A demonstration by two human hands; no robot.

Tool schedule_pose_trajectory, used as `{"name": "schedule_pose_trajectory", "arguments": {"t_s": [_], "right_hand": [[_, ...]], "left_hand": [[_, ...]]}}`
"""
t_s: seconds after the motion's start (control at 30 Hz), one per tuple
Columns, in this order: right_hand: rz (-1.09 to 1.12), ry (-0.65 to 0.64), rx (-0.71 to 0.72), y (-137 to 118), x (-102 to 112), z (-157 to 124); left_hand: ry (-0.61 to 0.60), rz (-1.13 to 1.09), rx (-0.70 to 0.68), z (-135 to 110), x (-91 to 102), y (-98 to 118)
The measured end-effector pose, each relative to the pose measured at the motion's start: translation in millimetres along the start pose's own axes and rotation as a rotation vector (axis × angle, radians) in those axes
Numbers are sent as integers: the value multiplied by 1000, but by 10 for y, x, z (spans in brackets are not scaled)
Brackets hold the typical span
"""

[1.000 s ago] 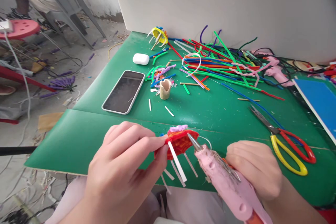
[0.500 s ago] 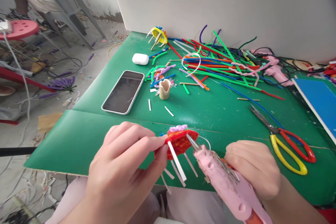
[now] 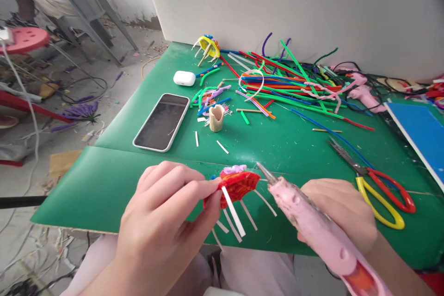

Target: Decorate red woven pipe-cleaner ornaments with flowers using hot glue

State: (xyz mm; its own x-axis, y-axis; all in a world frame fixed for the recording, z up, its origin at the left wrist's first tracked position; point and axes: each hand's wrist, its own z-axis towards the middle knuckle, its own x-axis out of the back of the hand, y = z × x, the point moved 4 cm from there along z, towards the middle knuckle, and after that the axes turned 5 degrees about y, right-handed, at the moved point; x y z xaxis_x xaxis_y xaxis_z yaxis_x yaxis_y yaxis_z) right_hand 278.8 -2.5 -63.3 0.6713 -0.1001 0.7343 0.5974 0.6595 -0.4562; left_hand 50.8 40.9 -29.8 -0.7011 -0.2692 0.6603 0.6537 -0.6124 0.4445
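Between thumb and fingertips, my left hand (image 3: pixel 166 222) pinches the edge of a small red-orange pipe-cleaner umbrella canopy (image 3: pixel 243 185). Thin white strips hang from its rim, and a lilac pipe-cleaner piece sits on top. My right hand (image 3: pixel 342 212) grips a pink hot glue gun (image 3: pixel 315 226); its handle is partly hidden. The metal nozzle points up and left, just right of the canopy and apart from it. Beyond my hands, a short bamboo tube (image 3: pixel 216 118) with a notched rim stands upright among small white strips.
A phone (image 3: pixel 162 122) and a white earbud case (image 3: pixel 184 78) lie left. Behind are a yellow pipe-cleaner umbrella (image 3: pixel 209 47), a heap of pipe cleaners (image 3: pixel 291 83) and another pink glue gun (image 3: pixel 364 95). Open scissors (image 3: pixel 378 185) and a blue board (image 3: pixel 416 134) are right.
The glue gun has drawn back from the canopy's edge, rightward and slightly up, with my right hand. The left hand's hold on the canopy is nearly unchanged.
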Motion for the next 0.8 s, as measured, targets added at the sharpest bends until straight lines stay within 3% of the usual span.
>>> {"name": "schedule_pose_trajectory", "arguments": {"t_s": [0.13,0.4,0.8], "right_hand": [[200,-28,-44,15,-17,10],[188,-55,-110,-20,16,53],[264,-91,-55,61,-58,-50]], "left_hand": [[24,-9,19,-2,-6,-14],[43,3,26,-16,17,-25],[20,14,0,-6,-5,-23]]}}
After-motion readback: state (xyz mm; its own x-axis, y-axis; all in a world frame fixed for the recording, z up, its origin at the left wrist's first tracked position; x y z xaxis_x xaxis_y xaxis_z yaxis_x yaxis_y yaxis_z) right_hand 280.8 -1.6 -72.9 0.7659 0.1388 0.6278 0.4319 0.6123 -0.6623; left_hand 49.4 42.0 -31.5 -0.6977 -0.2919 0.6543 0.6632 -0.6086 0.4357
